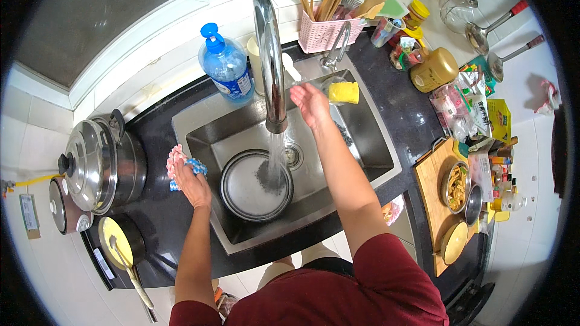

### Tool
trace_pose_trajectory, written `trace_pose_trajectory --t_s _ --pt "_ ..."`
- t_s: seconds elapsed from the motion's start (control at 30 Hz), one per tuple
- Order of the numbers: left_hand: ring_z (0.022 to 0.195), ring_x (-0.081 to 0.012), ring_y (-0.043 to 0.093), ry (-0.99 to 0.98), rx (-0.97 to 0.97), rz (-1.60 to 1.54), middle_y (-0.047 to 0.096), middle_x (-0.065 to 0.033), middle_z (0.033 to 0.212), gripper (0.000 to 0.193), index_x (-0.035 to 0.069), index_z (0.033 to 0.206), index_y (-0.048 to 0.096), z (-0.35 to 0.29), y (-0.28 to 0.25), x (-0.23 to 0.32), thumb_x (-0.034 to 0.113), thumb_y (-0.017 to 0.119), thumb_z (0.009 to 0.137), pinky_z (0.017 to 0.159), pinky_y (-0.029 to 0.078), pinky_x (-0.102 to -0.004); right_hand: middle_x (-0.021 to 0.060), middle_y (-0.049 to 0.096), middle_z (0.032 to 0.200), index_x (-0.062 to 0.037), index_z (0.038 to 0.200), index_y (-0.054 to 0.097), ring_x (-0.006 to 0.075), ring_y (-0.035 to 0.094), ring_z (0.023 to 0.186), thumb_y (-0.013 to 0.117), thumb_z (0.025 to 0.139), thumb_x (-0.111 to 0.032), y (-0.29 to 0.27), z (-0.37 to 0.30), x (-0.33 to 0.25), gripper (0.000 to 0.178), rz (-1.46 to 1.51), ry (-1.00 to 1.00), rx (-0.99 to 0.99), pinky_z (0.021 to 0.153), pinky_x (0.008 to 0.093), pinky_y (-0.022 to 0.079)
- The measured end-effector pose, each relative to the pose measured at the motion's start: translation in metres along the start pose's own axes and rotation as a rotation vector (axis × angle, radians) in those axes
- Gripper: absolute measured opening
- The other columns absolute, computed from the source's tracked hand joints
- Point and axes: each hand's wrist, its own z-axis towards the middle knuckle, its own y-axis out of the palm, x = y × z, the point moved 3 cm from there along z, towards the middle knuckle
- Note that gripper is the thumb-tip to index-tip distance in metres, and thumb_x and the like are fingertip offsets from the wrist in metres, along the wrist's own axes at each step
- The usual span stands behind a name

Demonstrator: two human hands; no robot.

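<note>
In the sink [374, 139] sits a round, dark-rimmed pan [249, 196] with cloudy water in it. Water runs into it from the tall chrome faucet [270, 60]. My left hand [194, 188] is at the sink's left edge, its fingers closed on a pink and blue knitted dishcloth [175, 158]. Reaching across the basin, my right hand [310, 104] is just right of the faucet, fingers stretched out and palm partly turned up, with nothing in it. Close by on the sink's back ledge are a yellow sponge [344, 92] and a white-handled item [291, 67].
A blue pump bottle [226, 66] and a pink chopstick basket [329, 33] stand behind the sink. At left are a large steel pot [90, 157] and a small saucepan [118, 238]. To the right, a wooden board [432, 181] bears bowls, beside jars and packets.
</note>
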Motion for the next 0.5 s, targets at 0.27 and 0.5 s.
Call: trace_pose_trajectory --t_s 0.27,0.5 --pt "0.124 -0.0366 0.033 0.015 0.018 0.024 0.04 -0.0229 0.129 0.025 -0.002 0.093 0.049 0.001 -0.006 0.004 -0.004 0.049 0.068 0.104 0.022 -0.0435 0.0206 0.059 0.091 0.0098 0.105 0.046 0.0263 0.061 0.08 0.043 0.089 -0.008 0.036 0.003 -0.034 0.024 -0.036 -0.028 -0.189 0.072 0.0336 0.053" --pt "0.124 -0.0384 0.032 -0.013 0.006 0.029 0.039 -0.0249 0.129 0.025 -0.002 0.093 0.047 0.002 -0.006 0.003 -0.002 0.05 0.067 0.104 0.021 -0.0452 0.0163 0.062 0.082 -0.003 0.089 0.057 0.0297 0.06 0.078 0.05 0.085 -0.009 0.036 -0.066 0.023 0.01 -1.013 -0.792 -0.287 0.068 0.0355 0.047"
